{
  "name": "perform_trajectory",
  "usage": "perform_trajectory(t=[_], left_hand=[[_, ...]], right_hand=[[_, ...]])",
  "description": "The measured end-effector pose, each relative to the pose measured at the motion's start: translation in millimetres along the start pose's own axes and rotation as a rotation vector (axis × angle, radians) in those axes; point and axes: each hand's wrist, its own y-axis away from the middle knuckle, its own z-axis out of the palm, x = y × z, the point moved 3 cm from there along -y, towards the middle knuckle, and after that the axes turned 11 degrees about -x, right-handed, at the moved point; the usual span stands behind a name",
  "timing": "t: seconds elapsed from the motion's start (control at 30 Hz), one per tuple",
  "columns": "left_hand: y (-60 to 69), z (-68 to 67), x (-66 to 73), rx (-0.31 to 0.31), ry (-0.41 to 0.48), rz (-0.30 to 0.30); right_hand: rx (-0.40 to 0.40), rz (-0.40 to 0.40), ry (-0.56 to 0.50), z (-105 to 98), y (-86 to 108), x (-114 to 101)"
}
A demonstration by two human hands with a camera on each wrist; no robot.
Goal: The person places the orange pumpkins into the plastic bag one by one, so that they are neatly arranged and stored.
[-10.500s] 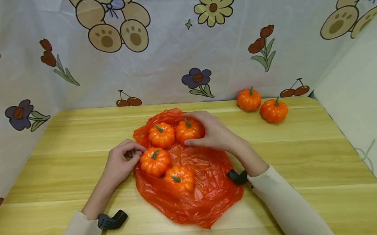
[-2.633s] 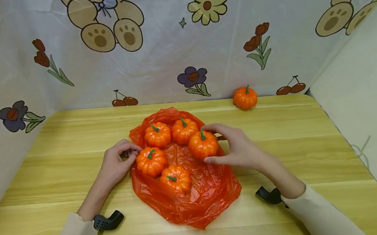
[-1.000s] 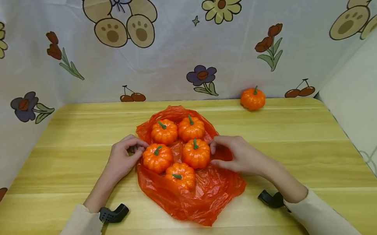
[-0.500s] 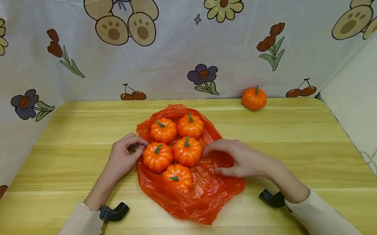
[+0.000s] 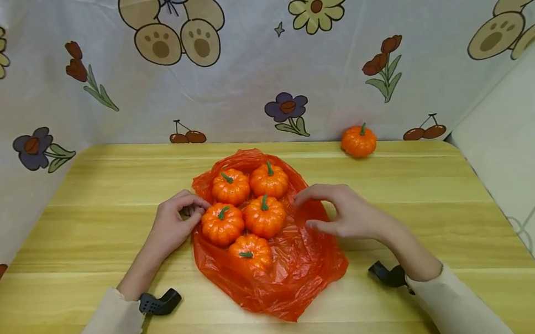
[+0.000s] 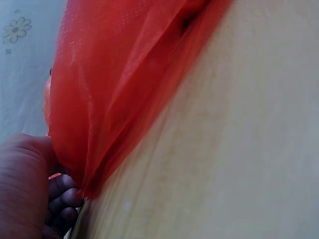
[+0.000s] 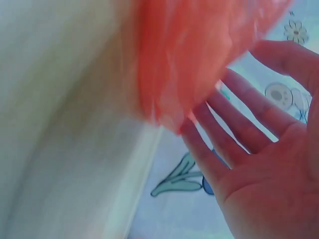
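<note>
A thin red plastic bag [image 5: 306, 279] lies spread with its mouth up on the table. Several small orange pumpkins with green stems sit grouped inside it, including a middle one [image 5: 265, 220] and a front one [image 5: 253, 253] partly covered by the bag's near side. My left hand [image 5: 174, 223] pinches the bag's left rim; in the left wrist view the red film [image 6: 109, 84] runs up from its fingers. Over the bag's right rim, my right hand [image 5: 348, 210] holds nothing, its fingers spread and gently bent, apart from the pumpkins. The right wrist view shows its bare palm [image 7: 264, 169].
One more orange pumpkin [image 5: 358, 141] stands at the table's back edge, right of the bag. The wooden table [image 5: 433, 213] meets a patterned cloth [image 5: 238, 92] behind and a white panel [image 5: 523, 130] on the right.
One pumpkin came from the table's back right into the bag. My right hand released it, nudged it left against the others, then drew back to the right. My left hand stayed at the rim.
</note>
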Motion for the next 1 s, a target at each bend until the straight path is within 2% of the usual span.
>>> perform_trajectory(t=[0.13, 0.3, 0.53, 0.67, 0.87, 1.0], left_hand=[[0.8, -1.9, -2.1, 0.002, -0.007, -0.006], [1.6, -2.7, -2.7, 0.002, -0.008, -0.010], [-0.6, -1.1, 0.0, -0.005, -0.006, -0.006], [-1.6, -0.5, 1.5, -0.003, -0.011, -0.009], [-0.6, -1.2, 1.7, -0.003, -0.004, -0.011], [-0.2, -1.6, 1.3, -0.005, 0.001, -0.011]], right_hand=[[0.052, 0.032, -0.035, -13.8, 0.0, 9.7], [0.122, 0.112, -0.089, -33.9, 4.9, 25.5], [0.324, 0.227, -0.114, -70.7, 19.4, 42.6], [0.436, 0.275, -0.087, -88.3, 25.9, 52.1], [0.606, 0.289, -0.032, -112.7, 35.0, 67.5], [0.668, 0.312, -0.024, -126.5, 40.8, 75.9]])
